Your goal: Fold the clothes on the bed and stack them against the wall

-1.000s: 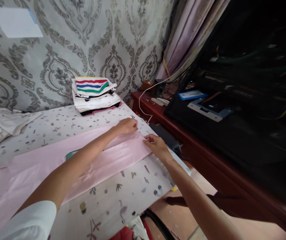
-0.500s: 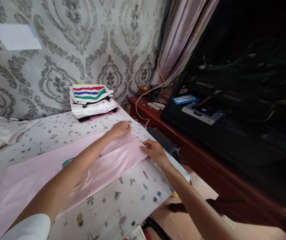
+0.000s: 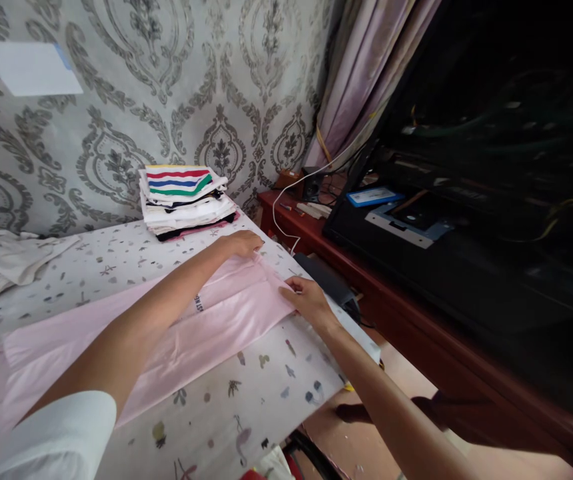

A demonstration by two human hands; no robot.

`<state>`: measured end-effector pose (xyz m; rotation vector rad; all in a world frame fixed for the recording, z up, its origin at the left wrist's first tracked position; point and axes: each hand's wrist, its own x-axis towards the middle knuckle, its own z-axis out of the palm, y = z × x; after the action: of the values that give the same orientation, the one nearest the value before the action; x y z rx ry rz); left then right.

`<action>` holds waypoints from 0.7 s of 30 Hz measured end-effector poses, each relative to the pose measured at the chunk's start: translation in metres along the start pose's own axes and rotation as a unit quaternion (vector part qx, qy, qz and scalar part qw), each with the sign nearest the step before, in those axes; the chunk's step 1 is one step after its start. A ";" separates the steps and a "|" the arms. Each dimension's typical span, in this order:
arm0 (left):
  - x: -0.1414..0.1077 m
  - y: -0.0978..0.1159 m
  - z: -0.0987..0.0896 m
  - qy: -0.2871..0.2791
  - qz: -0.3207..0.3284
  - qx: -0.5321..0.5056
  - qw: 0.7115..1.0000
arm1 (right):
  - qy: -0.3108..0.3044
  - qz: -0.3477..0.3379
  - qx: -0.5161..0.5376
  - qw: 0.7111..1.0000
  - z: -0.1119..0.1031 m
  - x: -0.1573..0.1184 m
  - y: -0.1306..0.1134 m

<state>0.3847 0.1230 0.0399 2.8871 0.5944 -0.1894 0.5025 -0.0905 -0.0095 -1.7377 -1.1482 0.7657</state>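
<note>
A pink T-shirt (image 3: 226,317) lies in a long folded strip across the patterned bed sheet, with dark lettering partly visible on it. My left hand (image 3: 244,245) is closed on the far corner of its right end, and the cloth puckers just below the fingers. At the near corner of that same end, my right hand (image 3: 310,300) pinches the hem between thumb and fingers. My left forearm crosses over the T-shirt and hides part of its middle.
A stack of folded clothes (image 3: 186,200), striped one on top, stands against the wall. Rumpled pale cloth (image 3: 1,263) lies at far left. To the right are a reddish wooden desk (image 3: 391,287), a white cable (image 3: 286,193) and an open black electronics case (image 3: 491,253).
My left hand has shifted slightly back and now grips the far corner, drawing the pink cloth up into puckers. Dark lettering shows where a teal print was partly visible. My right hand barely moved.
</note>
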 end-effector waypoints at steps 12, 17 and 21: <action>-0.148 -0.036 -0.018 0.144 0.058 0.071 0.985 | -0.010 -0.244 -0.201 0.949 0.074 -0.073 -0.073; -0.208 -0.047 0.012 0.149 0.023 0.093 0.984 | -0.081 -0.295 -0.370 0.877 0.125 -0.093 -0.079; -0.233 -0.050 0.028 0.156 -0.020 0.080 0.984 | -0.108 -0.317 -0.415 0.846 0.139 -0.097 -0.085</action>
<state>0.1494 0.0739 0.0425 3.0863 0.7184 0.2253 0.3164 -0.1186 0.0129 -1.7332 -2.2929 0.0121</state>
